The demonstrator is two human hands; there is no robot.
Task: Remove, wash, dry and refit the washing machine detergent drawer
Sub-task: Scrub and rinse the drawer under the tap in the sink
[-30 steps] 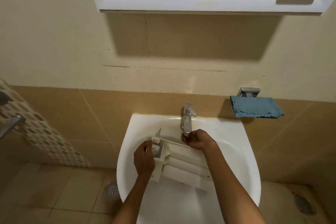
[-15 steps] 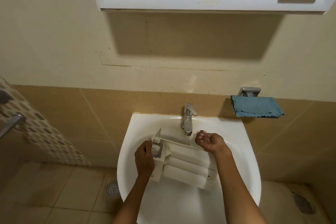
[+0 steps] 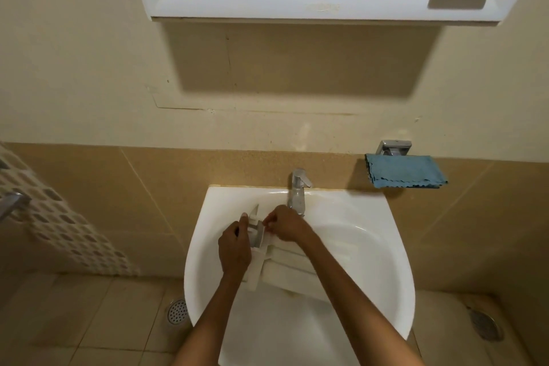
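risk noted: the drawer (image 3: 285, 270) lies across the sink (image 3: 371, 246) bowl at 6 o'clock of the tap (image 3: 298, 196), left hand (image 3: 234, 249) wrapped round its front end, right hand (image 3: 286, 224) fingers pinching a small part there, which, wet, could slip or snap.

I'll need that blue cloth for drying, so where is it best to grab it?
Pinch the cloth's scalloped front edge from below and in front. It lies flat on the holder by the wall, and only that edge overhangs free.
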